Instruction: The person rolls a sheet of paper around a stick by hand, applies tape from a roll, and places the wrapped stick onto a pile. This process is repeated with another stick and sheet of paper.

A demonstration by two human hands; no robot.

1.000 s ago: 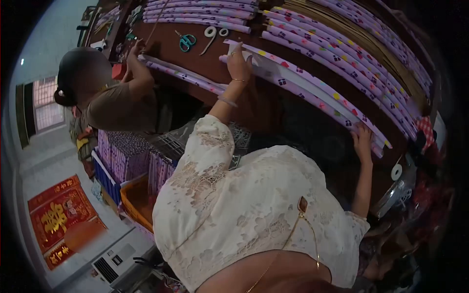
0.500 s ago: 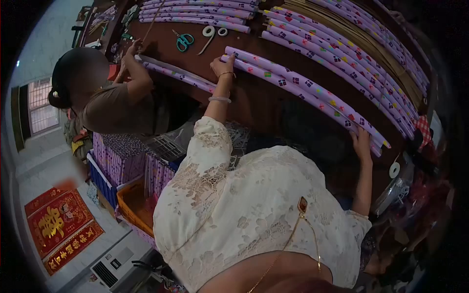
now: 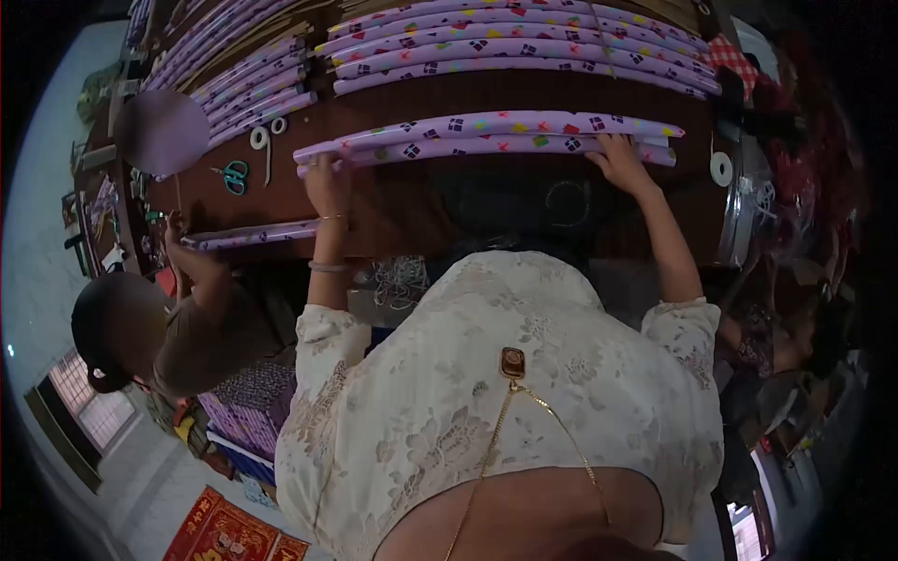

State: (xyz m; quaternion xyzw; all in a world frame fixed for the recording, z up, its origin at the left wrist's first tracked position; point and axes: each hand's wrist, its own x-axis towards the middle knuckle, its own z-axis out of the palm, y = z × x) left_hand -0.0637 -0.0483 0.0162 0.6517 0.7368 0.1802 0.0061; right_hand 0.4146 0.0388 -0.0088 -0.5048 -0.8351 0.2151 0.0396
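Note:
Two long rolls of lilac wrapping paper (image 3: 496, 124), printed with coloured gift shapes, lie side by side along the front of the brown table. My left hand (image 3: 328, 190) has its fingers closed around their left ends. Toward the right ends, my right hand (image 3: 621, 163) grips the near roll, its fingertips reaching between the two. The undersides of the rolls and some of my left fingertips are hidden.
More lilac rolls (image 3: 524, 58) lie in rows at the back. Teal scissors (image 3: 234, 178) and a white tape roll (image 3: 259, 138) rest at left; another tape roll (image 3: 720, 169) is at right. A co-worker (image 3: 210, 323) at left handles another roll (image 3: 262, 236).
The view has turned, so the table edge and the rolls now run nearly level across it. Both my hands stay on the two rolls, the right one placed a little further in from their ends.

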